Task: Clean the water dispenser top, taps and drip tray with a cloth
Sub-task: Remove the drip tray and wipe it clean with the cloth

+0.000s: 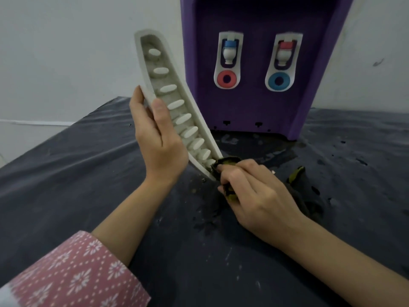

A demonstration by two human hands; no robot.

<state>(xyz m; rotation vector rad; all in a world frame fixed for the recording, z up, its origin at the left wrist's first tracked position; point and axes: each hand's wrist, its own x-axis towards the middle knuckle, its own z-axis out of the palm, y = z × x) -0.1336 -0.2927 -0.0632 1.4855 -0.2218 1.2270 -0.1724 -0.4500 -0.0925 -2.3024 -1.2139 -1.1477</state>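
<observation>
My left hand [158,138] grips the white drip tray [192,100] by its left rim and holds it tilted upright, its inside with several oval studs facing me. The tray's lower end rests near the dark table cover. My right hand [254,198] is closed on a dark green cloth [228,161] and presses it into that lower end. More of the cloth [296,173] trails behind my right hand. The purple water dispenser [254,18] stands behind, with a blue-capped tap [230,52] on the left and a red-capped tap [285,52] on the right.
A dark grey cover [66,173] lies over the table, wet and speckled with dirt in front of the dispenser [276,151]. A white wall [77,52] rises behind. The table's left edge runs diagonally at the far left.
</observation>
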